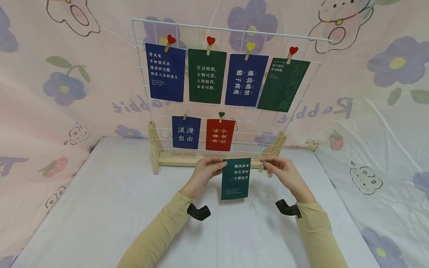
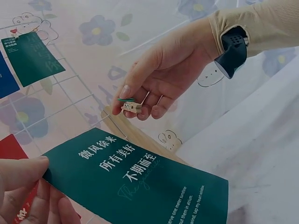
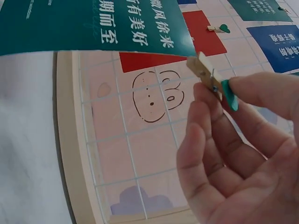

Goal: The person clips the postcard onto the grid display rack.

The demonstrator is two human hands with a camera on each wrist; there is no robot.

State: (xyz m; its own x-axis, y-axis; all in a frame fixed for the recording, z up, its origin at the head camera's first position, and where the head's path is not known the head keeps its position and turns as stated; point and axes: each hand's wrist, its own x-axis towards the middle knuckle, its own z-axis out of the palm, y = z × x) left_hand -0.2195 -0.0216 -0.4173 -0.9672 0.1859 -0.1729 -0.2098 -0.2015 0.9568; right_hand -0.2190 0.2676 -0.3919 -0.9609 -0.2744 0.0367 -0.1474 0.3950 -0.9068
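Observation:
Between thumb and fingers my left hand (image 1: 205, 172) pinches the upper left corner of a dark green card (image 1: 235, 186) with white writing. The card hangs upright in front of the rack's lower part. To its right, my right hand (image 1: 283, 171) holds a small wooden clothespin (image 3: 209, 77) with a green decoration, its tip pointing towards the card. In the right wrist view the clothespin sits between thumb and index finger, close to the card's edge. A white wire grid rack (image 1: 231, 28) stands behind both hands on a wooden base (image 1: 181, 161).
Several blue and green cards hang in the rack's top row, among them a green card (image 1: 207, 76), held by clothespins with hearts. Below them hang a blue card (image 1: 186, 132) and a red card (image 1: 220, 135). A white cloth (image 1: 100, 208) covers the table; patterned fabric (image 1: 372, 123) surrounds it.

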